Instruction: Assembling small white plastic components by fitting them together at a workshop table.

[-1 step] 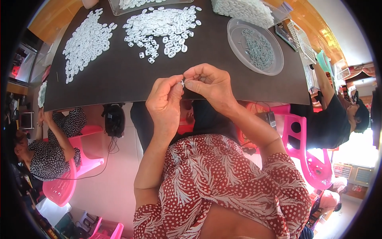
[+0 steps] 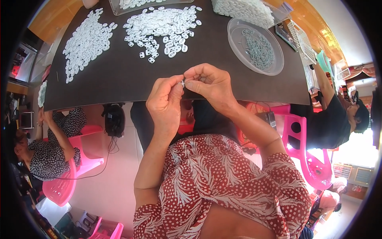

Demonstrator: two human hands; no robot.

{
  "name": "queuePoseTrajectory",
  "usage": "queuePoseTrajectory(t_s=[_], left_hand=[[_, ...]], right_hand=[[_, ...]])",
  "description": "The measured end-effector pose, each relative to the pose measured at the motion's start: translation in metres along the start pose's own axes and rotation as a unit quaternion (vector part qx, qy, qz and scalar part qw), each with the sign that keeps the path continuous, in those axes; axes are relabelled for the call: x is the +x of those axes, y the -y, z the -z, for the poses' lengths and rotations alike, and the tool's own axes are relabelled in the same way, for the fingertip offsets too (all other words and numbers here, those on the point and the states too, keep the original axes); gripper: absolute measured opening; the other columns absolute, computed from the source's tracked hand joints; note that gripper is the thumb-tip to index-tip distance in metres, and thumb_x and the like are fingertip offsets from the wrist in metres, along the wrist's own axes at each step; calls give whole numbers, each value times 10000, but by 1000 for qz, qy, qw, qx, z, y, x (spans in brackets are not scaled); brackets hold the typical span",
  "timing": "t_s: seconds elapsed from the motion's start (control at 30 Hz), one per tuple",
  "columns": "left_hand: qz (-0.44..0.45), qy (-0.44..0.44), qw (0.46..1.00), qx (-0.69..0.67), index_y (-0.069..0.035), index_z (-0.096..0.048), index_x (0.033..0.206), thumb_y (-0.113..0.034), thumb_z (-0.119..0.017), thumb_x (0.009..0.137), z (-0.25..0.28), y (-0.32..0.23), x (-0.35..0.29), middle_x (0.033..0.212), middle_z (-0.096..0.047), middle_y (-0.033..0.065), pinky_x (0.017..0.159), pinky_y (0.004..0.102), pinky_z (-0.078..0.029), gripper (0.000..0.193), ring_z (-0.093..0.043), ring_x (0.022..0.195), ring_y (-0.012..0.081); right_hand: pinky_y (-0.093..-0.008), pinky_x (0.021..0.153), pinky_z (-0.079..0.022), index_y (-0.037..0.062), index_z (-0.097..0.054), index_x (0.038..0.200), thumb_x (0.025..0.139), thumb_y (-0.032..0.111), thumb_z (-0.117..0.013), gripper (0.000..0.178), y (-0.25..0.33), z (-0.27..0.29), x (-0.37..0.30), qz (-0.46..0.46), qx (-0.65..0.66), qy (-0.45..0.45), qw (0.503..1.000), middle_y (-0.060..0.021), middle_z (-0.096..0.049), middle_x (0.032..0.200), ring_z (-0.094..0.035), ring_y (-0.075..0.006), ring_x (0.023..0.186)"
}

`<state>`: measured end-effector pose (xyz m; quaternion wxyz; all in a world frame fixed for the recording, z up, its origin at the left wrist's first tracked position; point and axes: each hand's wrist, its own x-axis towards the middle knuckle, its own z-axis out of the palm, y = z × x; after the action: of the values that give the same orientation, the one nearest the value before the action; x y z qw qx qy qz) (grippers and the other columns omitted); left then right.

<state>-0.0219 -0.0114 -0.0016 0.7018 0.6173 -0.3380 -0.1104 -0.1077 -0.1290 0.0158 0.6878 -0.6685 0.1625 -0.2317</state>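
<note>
Near the front edge of the dark table (image 2: 111, 87), my two hands meet at the fingertips. My left hand (image 2: 164, 95) is closed in a pinch on a small white plastic piece (image 2: 183, 83), most of it hidden by the fingers. Thumb and forefinger of my right hand (image 2: 211, 85) press together right beside that piece; whatever they grip is too small to make out. Beyond my hands lies a heap of white oval plastic pieces with holes (image 2: 161, 24). To the right, small grey metal screws (image 2: 258, 49) fill part of a round clear dish (image 2: 276, 67).
Another heap of white pieces (image 2: 87, 46) spreads at the left. At the back stand a clear tray (image 2: 115, 10) and a clear box of white pieces (image 2: 242, 12). A phone (image 2: 285, 38) and white basket (image 2: 301, 44) lie far right. People sit on both sides by pink chairs (image 2: 89, 163).
</note>
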Motion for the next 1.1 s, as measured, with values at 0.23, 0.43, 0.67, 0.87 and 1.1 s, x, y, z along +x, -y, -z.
queuePoseTrajectory(t_s=[0.23,0.43,0.67,0.87,1.1], left_hand=[[-70,-28,993,86,32,-618,999,31,-582,856,-6,4,-4,816,-536,16,577,187,-446,148,-515,662,62],[-76,-46,990,106,28,-615,990,49,-576,849,-12,10,-4,793,-534,15,554,195,-440,147,-509,631,67],[-48,-39,995,84,28,-613,1012,41,-572,854,-13,13,0,804,-557,18,553,200,-447,164,-511,627,70],[164,-45,959,-227,37,-614,1056,31,-558,862,-8,12,12,810,-581,43,577,220,-477,202,-551,648,97],[187,-74,951,-234,65,-618,1004,23,-571,857,-7,9,18,821,-618,88,565,239,-492,160,-575,651,118]], right_hand=[[-206,673,-488,-49,-598,931,796,-15,-633,143,-1,-5,-2,-1,10,-27,1000,-41,-626,841,-571,-57,755],[-217,701,-503,-54,-587,961,819,-33,-613,146,-3,-4,1,-16,-44,-19,999,-69,-629,873,-596,-89,779],[-216,700,-485,-43,-596,951,813,-27,-613,139,-6,3,12,-2,-97,4,995,-53,-630,873,-584,-82,785],[-304,643,-471,-19,-633,755,789,126,-609,151,5,19,51,84,-235,-41,967,-118,-650,744,-622,-183,690],[-391,667,-450,34,-642,765,768,174,-621,142,-25,27,93,150,-534,-84,828,-125,-620,707,-582,-295,724]])
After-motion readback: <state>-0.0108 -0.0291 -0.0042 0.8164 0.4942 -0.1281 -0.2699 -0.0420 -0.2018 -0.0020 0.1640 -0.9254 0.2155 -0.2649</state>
